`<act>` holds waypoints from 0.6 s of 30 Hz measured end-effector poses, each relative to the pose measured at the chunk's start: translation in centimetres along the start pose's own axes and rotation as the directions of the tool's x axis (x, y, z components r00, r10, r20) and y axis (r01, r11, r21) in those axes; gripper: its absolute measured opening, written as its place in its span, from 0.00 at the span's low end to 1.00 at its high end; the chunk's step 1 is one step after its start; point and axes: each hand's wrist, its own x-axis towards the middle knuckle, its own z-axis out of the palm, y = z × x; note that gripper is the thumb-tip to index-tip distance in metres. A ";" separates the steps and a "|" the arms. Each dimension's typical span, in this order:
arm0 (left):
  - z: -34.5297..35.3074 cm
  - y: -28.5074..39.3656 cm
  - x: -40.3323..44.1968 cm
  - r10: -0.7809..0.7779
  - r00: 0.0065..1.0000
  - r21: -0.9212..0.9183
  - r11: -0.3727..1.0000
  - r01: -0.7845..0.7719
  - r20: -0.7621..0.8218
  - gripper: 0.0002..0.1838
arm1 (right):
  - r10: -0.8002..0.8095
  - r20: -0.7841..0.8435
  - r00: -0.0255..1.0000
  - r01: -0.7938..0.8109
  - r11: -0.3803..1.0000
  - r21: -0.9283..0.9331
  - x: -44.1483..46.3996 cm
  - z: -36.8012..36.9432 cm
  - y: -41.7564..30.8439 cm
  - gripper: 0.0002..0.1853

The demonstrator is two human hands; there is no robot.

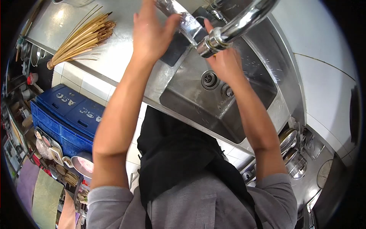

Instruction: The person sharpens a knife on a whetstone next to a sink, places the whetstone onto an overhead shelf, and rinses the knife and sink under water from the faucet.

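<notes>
My left hand (150, 40) is at the top centre with its thumb spread and its other fingers reaching towards the upper frame edge. It is beside a shiny, narrow metal piece (185, 19), and nothing shows in its grasp. My right hand (228, 63) is over the sink, partly hidden behind the chrome faucet (213, 42). One of its fingers stretches up near the metal piece's lower end; whether it touches the metal cannot be made out. Under the metal piece lies a dark flat board (175, 51). Below the hands is the steel sink (183, 86) with a drain (209, 79).
A bundled stick brush (82, 38) lies on the steel counter (110, 61) at the left. Blue lidded crates (68, 114) and shelves with bowls stand lower left. Metal pans (295, 164) are at the lower right. The faucet arches over the sink.
</notes>
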 end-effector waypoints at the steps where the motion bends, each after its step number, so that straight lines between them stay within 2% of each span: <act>1: -0.8 0.5 -2.0 -0.137 0.985 -0.287 0.953 0.102 -0.107 0.39 | -0.024 -0.045 0.999 0.026 0.999 0.034 -2.0 0.1 -0.2 0.35; 2: -1.8 1.3 -3.8 -0.291 0.941 -0.558 0.816 0.151 -0.172 0.38 | -0.029 -0.046 0.999 0.031 0.999 0.033 -3.7 0.5 0.1 0.35; 4: -4.1 2.9 -7.3 -0.622 0.782 -0.850 0.436 0.297 -0.046 0.35 | -0.097 -0.068 0.993 0.106 0.985 0.138 -7.0 1.4 0.8 0.37; 5: -4.8 3.2 -8.6 -0.626 0.778 -0.849 0.435 0.300 -0.046 0.35 | -0.098 -0.062 0.993 0.105 0.985 0.140 -8.3 1.5 0.7 0.37; 7: -5.6 3.6 -10.6 -0.676 0.718 -0.910 0.175 0.377 0.168 0.33 | -0.091 -0.041 0.995 0.095 0.990 0.104 -10.5 1.7 0.5 0.42; 10: -5.4 3.5 -12.0 -0.627 0.713 -0.882 0.084 0.464 0.315 0.33 | -0.059 -0.064 0.996 0.063 0.997 0.051 -12.8 3.0 1.2 0.45; 11: -5.1 4.3 -12.1 -0.655 0.691 -0.899 0.039 0.435 0.306 0.31 | -0.061 -0.064 0.996 0.064 0.996 0.057 -13.1 3.2 1.4 0.45; 13: -4.6 4.2 -13.0 -0.621 0.717 -0.909 0.018 0.415 0.315 0.29 | -0.068 -0.104 0.992 0.064 0.997 -0.041 -13.8 3.5 1.9 0.47; 18: -3.2 3.6 -14.7 -0.500 0.790 -0.928 -0.081 0.365 0.354 0.30 | -0.079 -0.221 0.972 0.077 0.997 -0.019 -14.9 3.7 2.9 0.47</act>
